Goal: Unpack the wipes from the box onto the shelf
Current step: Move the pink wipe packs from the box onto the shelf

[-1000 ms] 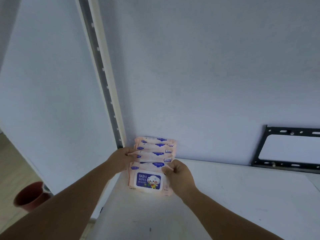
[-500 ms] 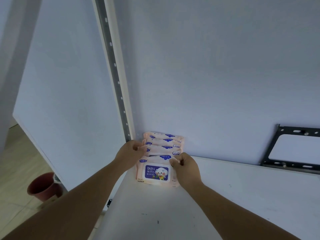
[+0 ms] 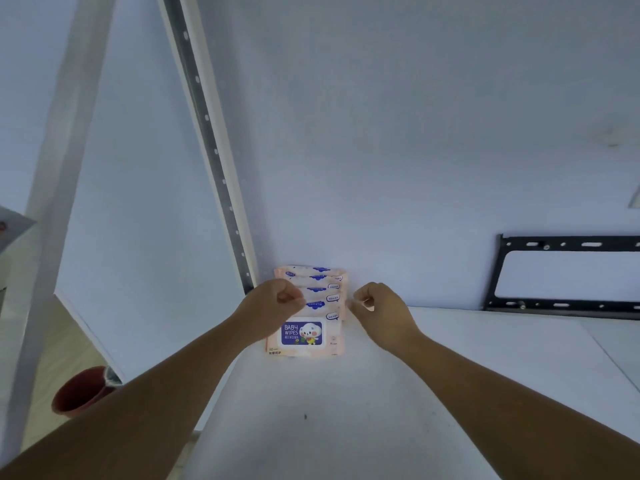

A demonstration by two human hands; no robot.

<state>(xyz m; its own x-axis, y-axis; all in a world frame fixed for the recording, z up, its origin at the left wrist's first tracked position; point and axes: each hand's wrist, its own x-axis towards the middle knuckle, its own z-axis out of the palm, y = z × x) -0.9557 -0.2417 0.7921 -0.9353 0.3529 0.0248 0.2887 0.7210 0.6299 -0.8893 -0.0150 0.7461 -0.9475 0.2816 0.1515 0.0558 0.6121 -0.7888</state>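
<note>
A row of several pink baby wipes packs (image 3: 313,336) stands in the back left corner of the white shelf (image 3: 363,420), leaning against the back wall. The front pack shows a blue "BABY WIPES" label. My left hand (image 3: 273,304) is at the row's left edge with its fingers curled in, covering part of that edge. My right hand (image 3: 379,308) hovers just right of the row, fingers pinched together, a small gap from the packs. Neither hand grips a pack. The box is not in view.
A slotted metal upright (image 3: 207,133) rises at the shelf's back left corner. A black metal bracket (image 3: 568,277) leans on the wall at the right. A red pot (image 3: 81,393) sits on the floor to the lower left. A grey flap (image 3: 14,225) pokes in at the far left.
Both hands have let go of the sides of the wipes row and pulled slightly outward, the right one more. The packs stay standing in the corner.
</note>
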